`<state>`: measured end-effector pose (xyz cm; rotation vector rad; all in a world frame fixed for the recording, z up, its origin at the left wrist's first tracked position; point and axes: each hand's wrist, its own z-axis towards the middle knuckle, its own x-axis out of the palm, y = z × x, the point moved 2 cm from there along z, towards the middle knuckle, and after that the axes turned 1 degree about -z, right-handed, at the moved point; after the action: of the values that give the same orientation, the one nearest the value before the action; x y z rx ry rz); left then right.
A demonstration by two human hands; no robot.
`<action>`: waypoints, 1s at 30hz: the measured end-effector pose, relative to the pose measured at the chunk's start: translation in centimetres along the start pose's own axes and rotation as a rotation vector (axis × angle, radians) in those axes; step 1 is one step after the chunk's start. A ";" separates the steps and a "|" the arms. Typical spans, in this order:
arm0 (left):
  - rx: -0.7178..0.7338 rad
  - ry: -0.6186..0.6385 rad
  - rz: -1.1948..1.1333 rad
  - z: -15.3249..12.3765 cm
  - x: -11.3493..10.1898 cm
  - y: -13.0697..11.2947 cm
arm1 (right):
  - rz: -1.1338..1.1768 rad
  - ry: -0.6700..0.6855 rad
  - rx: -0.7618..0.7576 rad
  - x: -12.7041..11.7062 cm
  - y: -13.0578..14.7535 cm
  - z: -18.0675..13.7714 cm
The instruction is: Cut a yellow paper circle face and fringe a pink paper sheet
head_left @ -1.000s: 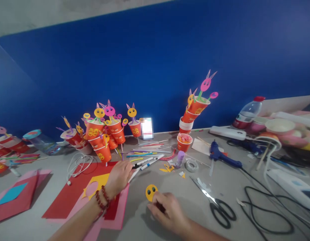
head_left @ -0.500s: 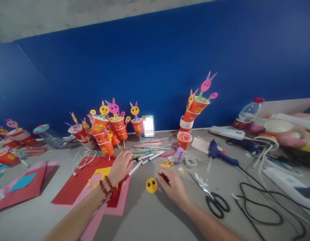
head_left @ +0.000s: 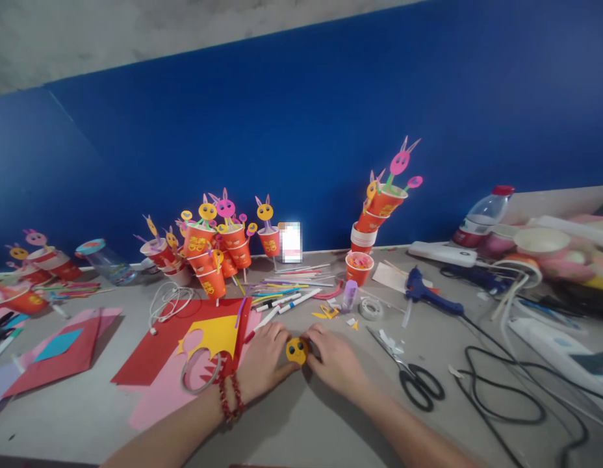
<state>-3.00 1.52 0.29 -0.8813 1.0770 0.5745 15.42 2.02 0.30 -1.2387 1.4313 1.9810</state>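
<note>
A round yellow paper face (head_left: pixel 296 351) with two dark googly eyes is between my two hands, near the tabletop. A faint mouth line shows under its eyes. My left hand (head_left: pixel 263 361) grips its left edge, thumb at the lower rim. On the opposite side, my right hand (head_left: pixel 336 361) has its bent fingers on the right edge; the fingertips are partly hidden. Red beads (head_left: pixel 229 396) circle my left wrist. Just beyond my hands lie several markers (head_left: pixel 281 303) and yellow paper scraps (head_left: pixel 325 312).
Scissors (head_left: pixel 412 377), a tape roll (head_left: pixel 370 309) and a blue glue gun (head_left: pixel 431 294) with a looping cord lie to the right. A red cup (head_left: pixel 359 269) holds scraps. Cup figures (head_left: pixel 204 260) stand along the blue wall. Red paper (head_left: pixel 150 354) is at left.
My left hand has come from the markers back toward me and to the right, onto the yellow paper face. My right hand has closed in on its other edge. The face sits slightly higher in view.
</note>
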 end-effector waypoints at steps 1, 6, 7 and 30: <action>0.004 0.000 -0.006 0.0 0.1 0.1 | -0.010 0.005 0.003 0.0 0.0 0.0; 0.016 0.006 -0.037 0.1 0.1 0.4 | -0.038 0.031 0.023 -0.2 0.3 -0.1; 0.018 0.005 -0.047 0.1 0.2 0.5 | -0.041 0.030 0.025 -0.2 0.4 -0.1; -0.027 -0.002 -0.241 0.2 0.3 0.7 | -0.057 0.039 0.014 -0.1 0.5 0.2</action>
<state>-3.38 2.08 -0.15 -1.0173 0.9465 0.3896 15.04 1.99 0.70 -1.3040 1.4099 1.9158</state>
